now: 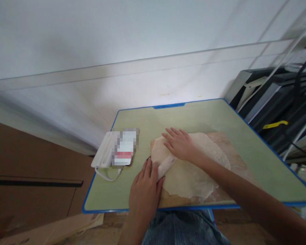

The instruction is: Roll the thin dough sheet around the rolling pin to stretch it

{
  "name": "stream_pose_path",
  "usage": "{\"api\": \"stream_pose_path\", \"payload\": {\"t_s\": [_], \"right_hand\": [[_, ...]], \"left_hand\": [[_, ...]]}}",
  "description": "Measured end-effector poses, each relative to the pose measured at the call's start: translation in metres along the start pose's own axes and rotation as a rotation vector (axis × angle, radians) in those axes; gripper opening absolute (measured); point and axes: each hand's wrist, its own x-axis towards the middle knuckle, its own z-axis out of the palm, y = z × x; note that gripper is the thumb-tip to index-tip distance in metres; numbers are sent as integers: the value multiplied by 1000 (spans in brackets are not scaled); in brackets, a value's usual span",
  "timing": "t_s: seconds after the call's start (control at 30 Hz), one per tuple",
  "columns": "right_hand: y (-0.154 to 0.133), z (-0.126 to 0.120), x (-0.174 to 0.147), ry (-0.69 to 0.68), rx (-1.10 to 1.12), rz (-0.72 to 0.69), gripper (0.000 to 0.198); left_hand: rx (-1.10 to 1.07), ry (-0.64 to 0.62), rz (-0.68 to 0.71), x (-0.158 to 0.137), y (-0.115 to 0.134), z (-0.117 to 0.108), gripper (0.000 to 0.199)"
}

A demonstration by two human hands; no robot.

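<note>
A large, thin sheet of dough [188, 180] with an uneven edge lies on a floured wooden board [172, 201]. Across its left part runs a pale rolling pin [166, 166], slanting from lower left to upper right. My left hand [145, 185] rests over the pin's near end, fingers stretched forward and thumb apart. Over the far end lies my right hand [180, 143], palm down with fingers spread, reaching across the dough. Both hands hide the ends of the pin, and neither has its fingers wrapped round it.
The board sits on a light green table [140, 119] with a blue rim. At its left are a phone [124, 149] with a blurred screen and a white object [104, 149] with a strap. A white wall [142, 81] stands behind; dark flat panels [277, 98] lean at right.
</note>
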Motion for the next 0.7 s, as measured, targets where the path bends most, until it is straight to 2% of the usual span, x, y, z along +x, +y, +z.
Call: {"api": "stream_pose_path", "payload": {"t_s": [0.13,0.27,0.4,0.5,0.7], "right_hand": [[-4,0,1,13,5,32,45],[-10,1,29,11,12,-10,46],[-13,2,46,16,25,-38,43],[-11,1,36,36,33,-10,41],[-4,-1,-17,31,27,7,42]], "left_hand": [[-4,0,-8,2,-4,-1,41],[-68,-62,-14,9,-14,-4,41],[-120,-44,-46,12,-19,-4,49],[-122,-48,-44,9,-14,-4,49],[-18,-29,-4,4,0,-4,44]]}}
